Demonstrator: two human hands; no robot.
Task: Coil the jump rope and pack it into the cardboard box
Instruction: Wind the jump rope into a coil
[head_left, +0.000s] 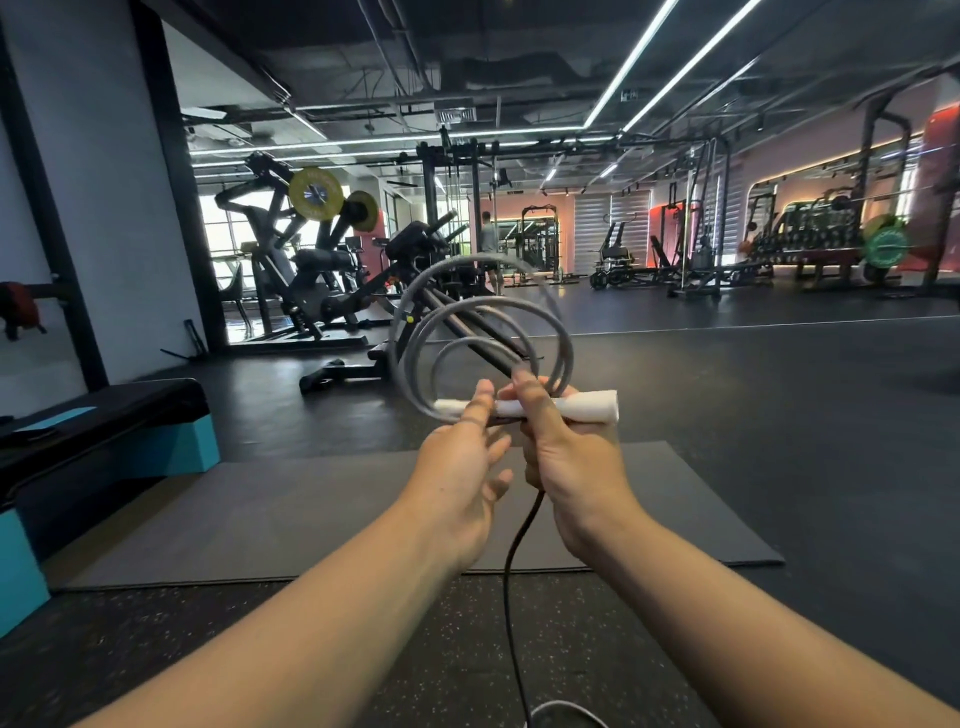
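Note:
A grey jump rope (563, 343) stands in several loops above my hands, blurred with motion. Its white handles (587, 406) lie level, bunched together. My right hand (566, 457) is closed around the handles and the base of the loops. My left hand (462, 467) is beside it on the left, fingers spread, fingertips touching the left end of the handles. A thin black cord (511, 571) hangs down from under my right hand toward the floor. No cardboard box is in view.
A grey exercise mat (311, 514) lies on the dark rubber floor below my hands. A black and teal step platform (104, 441) stands at the left. Weight machines (311, 260) fill the back left; a person stands far off.

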